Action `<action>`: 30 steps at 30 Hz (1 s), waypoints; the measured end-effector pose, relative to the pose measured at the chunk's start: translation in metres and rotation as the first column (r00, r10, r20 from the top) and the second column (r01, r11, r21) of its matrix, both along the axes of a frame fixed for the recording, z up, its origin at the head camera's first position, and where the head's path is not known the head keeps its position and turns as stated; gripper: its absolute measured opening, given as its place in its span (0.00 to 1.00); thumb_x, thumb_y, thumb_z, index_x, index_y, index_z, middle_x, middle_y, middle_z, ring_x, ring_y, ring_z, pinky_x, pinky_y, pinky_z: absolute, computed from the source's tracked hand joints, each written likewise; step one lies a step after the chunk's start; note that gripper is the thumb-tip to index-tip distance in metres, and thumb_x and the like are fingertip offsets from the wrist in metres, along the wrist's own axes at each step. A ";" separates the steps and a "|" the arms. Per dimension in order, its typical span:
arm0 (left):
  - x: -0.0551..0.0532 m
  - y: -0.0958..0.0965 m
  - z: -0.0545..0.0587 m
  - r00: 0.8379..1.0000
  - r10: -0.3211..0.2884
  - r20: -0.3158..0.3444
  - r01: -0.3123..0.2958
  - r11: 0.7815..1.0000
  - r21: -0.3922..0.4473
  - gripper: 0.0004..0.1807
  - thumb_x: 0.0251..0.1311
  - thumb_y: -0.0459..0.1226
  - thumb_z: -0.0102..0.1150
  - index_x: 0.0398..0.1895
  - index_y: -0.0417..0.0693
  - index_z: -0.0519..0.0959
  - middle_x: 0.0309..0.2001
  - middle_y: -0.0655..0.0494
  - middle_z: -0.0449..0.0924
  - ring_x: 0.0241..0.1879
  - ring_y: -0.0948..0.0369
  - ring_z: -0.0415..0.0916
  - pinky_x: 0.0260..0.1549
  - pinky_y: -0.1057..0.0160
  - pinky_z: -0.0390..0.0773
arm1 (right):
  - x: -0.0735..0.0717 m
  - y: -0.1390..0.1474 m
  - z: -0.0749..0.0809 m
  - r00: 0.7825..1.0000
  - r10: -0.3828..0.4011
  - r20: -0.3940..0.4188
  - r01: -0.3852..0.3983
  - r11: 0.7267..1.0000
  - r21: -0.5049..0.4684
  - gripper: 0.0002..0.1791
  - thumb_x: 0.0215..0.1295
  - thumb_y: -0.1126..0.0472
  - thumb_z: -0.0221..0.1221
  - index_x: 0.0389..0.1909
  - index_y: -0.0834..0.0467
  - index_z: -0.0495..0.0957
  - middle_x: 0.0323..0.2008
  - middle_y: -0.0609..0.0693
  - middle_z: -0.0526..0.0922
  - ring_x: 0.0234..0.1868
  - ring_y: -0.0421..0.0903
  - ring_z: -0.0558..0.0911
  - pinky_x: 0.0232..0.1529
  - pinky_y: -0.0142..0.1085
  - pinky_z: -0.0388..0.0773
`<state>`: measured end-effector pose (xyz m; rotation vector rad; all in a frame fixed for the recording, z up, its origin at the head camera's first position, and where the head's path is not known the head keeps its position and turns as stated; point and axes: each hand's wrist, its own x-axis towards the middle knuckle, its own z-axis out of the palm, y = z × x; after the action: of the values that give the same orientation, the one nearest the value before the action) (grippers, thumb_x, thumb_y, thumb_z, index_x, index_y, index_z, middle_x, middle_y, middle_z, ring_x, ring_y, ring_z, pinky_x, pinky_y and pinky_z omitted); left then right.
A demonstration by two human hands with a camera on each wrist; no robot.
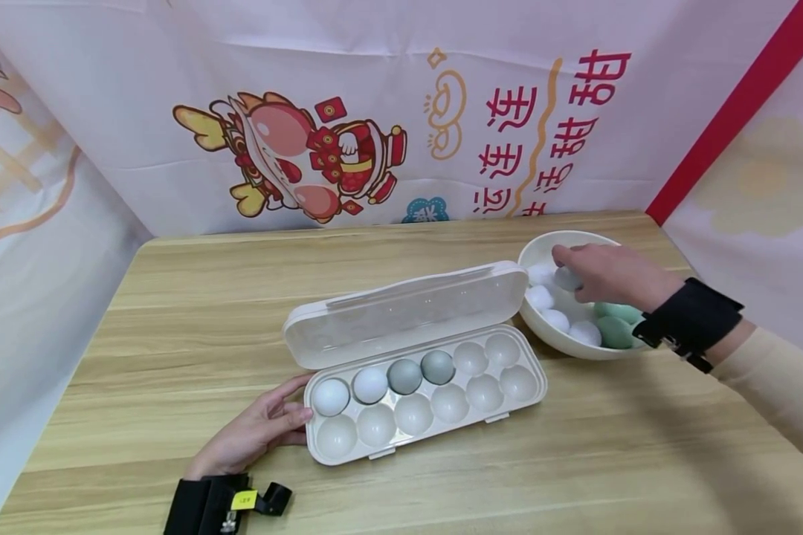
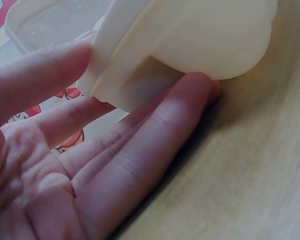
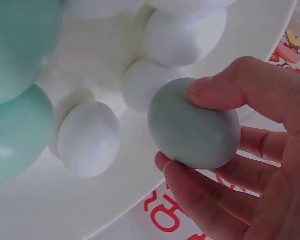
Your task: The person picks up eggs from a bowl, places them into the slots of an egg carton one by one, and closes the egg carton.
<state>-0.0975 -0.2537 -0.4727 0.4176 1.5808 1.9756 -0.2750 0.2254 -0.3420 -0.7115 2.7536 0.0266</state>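
Observation:
An egg carton (image 1: pixel 413 413) of white plastic lies on the table with its lid (image 1: pixel 408 316) raised at the back. In its back row, from the left, sit two white eggs (image 1: pixel 370 385) and two grey-green eggs (image 1: pixel 438 367). My left hand (image 1: pixel 261 427) holds the carton's left end, thumb on the rim and fingers (image 2: pixel 140 145) beneath it against the underside. Over a white bowl (image 1: pixel 535 327) at the right, my right hand (image 1: pixel 616 275) pinches a grey-green egg (image 3: pixel 194 125) between thumb and fingers. Several white eggs (image 3: pixel 90 140) and larger green eggs (image 3: pixel 20 135) lie in the bowl.
The wooden table (image 1: pixel 194 312) runs back to a printed cloth (image 1: pixel 401 111) hanging behind it. Against the bowl's left side leans the right end of the carton lid. The carton's other cups (image 1: pixel 450 403) hold no eggs.

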 end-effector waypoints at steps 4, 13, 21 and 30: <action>0.000 0.000 0.000 1.000 0.007 0.007 -0.007 1.000 -0.014 0.31 0.67 0.26 0.40 0.68 0.32 0.41 0.45 0.54 0.82 0.45 0.54 0.78 0.45 0.56 0.80 | 0.005 -0.005 0.003 1.000 0.001 -0.022 -0.001 1.000 -0.008 0.32 0.38 0.60 0.73 0.46 0.57 0.68 0.41 0.58 0.80 0.35 0.52 0.75 0.33 0.49 0.82; 0.001 0.001 0.001 1.000 0.014 0.012 -0.014 1.000 -0.017 0.31 0.67 0.26 0.40 0.68 0.32 0.40 0.45 0.54 0.82 0.45 0.54 0.79 0.44 0.56 0.80 | 0.016 -0.011 0.007 0.993 0.052 -0.108 -0.052 0.999 -0.001 0.30 0.40 0.62 0.72 0.47 0.60 0.71 0.41 0.57 0.75 0.33 0.52 0.73 0.34 0.47 0.81; 0.002 0.001 0.004 1.000 0.022 0.019 -0.021 0.999 -0.047 0.32 0.66 0.27 0.41 0.68 0.31 0.40 0.44 0.55 0.82 0.44 0.54 0.79 0.44 0.56 0.81 | 0.024 -0.012 0.010 0.980 0.086 -0.178 -0.091 0.996 -0.017 0.29 0.38 0.62 0.72 0.45 0.59 0.74 0.40 0.57 0.74 0.31 0.51 0.74 0.30 0.44 0.81; 0.002 0.001 0.006 1.000 0.016 0.020 -0.015 0.999 -0.041 0.32 0.67 0.27 0.41 0.68 0.31 0.40 0.43 0.55 0.82 0.44 0.55 0.79 0.44 0.57 0.81 | 0.035 -0.013 0.011 0.971 0.089 -0.224 -0.105 0.993 -0.059 0.29 0.37 0.63 0.73 0.46 0.60 0.76 0.41 0.58 0.76 0.37 0.53 0.76 0.34 0.45 0.83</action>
<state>-0.0956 -0.2530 -0.4670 0.3693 1.6138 1.9500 -0.2400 0.2124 -0.3312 -0.9129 2.9398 0.0314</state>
